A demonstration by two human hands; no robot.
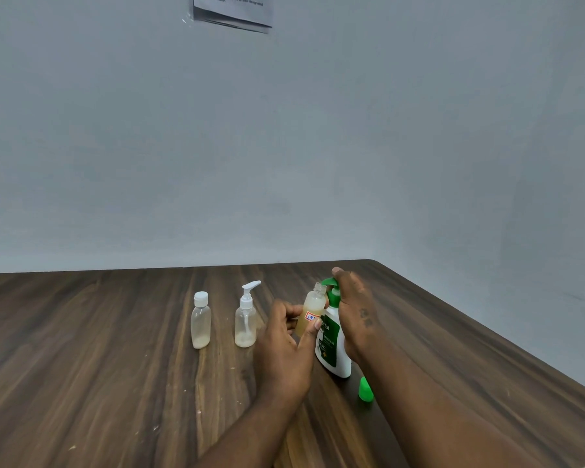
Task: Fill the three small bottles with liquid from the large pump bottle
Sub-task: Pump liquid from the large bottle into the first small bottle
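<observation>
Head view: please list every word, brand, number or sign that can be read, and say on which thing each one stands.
"ettol": large pump bottle, green label; first letter hidden by the left hand.
"ORIGINAL": same label, small, only just readable.
Red and white sticker on the open small bottle: marks too blurred to read.
Paper sheet on the wall: printed lines too small to read.

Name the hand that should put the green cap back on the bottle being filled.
Probably the right hand: the green cap lies on its side of the pump bottle, and the left hand holds the open small bottle.

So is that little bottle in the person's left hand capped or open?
Open: the held small bottle shows a bare threaded neck, and a green cap lies on the table.
</observation>
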